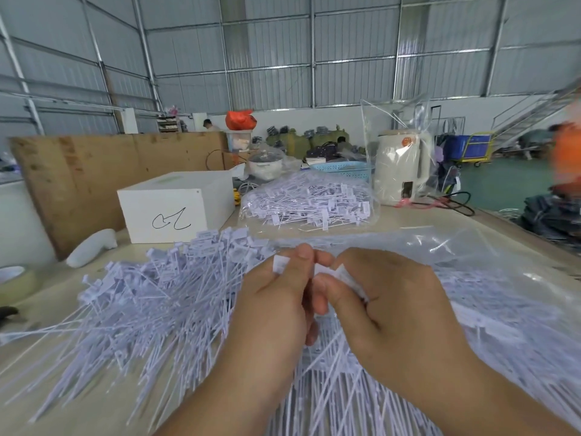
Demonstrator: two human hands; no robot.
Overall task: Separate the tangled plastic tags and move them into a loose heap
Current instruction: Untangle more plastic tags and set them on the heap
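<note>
Both hands are held together above the surface (103, 401): a small clump of white plastic tags (341, 275) is pinched between the left hand (276, 297) and the right hand (386, 297). Fingertips are largely hidden behind knuckles. A loose heap (147, 297) is spread at left; tags at right are blurred under a clear bag (490, 265).

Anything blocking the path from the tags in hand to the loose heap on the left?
Nothing visible. Both hands, left hand and right hand, pinch tags directly beside the loose heap; only open table lies around it. The white box sits behind, clear.
</note>
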